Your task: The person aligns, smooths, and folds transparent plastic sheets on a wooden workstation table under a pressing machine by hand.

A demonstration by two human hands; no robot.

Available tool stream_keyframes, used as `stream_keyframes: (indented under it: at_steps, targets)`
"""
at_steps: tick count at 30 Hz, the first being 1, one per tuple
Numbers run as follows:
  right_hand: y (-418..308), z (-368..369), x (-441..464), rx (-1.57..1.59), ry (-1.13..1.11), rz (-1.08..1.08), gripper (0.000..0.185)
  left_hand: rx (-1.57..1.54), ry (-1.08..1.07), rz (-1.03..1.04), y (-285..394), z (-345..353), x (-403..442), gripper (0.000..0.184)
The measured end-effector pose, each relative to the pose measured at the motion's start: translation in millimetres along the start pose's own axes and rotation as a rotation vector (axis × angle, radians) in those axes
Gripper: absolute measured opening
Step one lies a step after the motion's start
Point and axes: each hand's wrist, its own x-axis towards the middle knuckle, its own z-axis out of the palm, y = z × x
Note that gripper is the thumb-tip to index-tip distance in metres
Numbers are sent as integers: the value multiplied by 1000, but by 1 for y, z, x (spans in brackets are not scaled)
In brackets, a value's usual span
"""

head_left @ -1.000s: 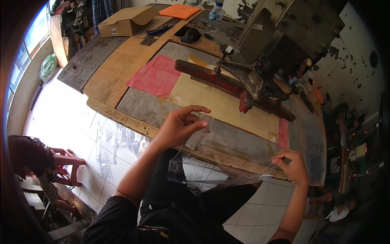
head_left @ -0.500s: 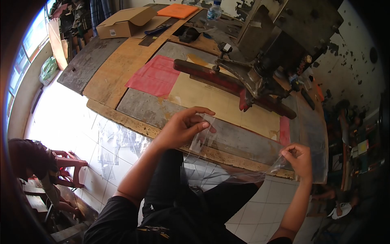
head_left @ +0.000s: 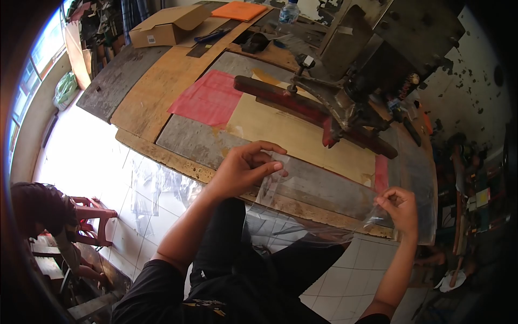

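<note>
A clear plastic sheet (head_left: 302, 229) hangs between my two hands over the front edge of the worktable. My left hand (head_left: 253, 168) pinches one end between thumb and fingers, above the grey metal plate. At the other end, near the table's front right, my right hand (head_left: 397, 208) pinches a gathered corner of the sheet. The sheet sags in the middle above my lap. Beyond my hands lies a yellowish board (head_left: 286, 129) with a pink sheet (head_left: 208, 97) at its left. A long dark red press bar (head_left: 280, 102) stands over the board.
The press machine (head_left: 372, 70) rises at the back right. A cardboard box (head_left: 167, 27), an orange packet (head_left: 238, 11) and a water bottle (head_left: 288, 12) stand at the back. Clear plastic pieces (head_left: 156, 189) lie on the floor at left. Another person (head_left: 43, 216) bends near a red stool (head_left: 94, 221).
Both hands keep their pinch on the plastic sheet. The right hand has shifted very slightly to the right, and the whole view has tilted a little.
</note>
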Motion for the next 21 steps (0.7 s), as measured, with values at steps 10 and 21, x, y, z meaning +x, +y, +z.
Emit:
stream_keyframes:
  at_steps: [10, 21]
  targets:
    - [-1, -2, 1, 43, -29, -27, 9, 32, 29, -15, 6, 1, -1, 33]
    - [-2, -3, -6, 44, 14, -47, 10, -33, 8, 17, 1, 4, 0, 31]
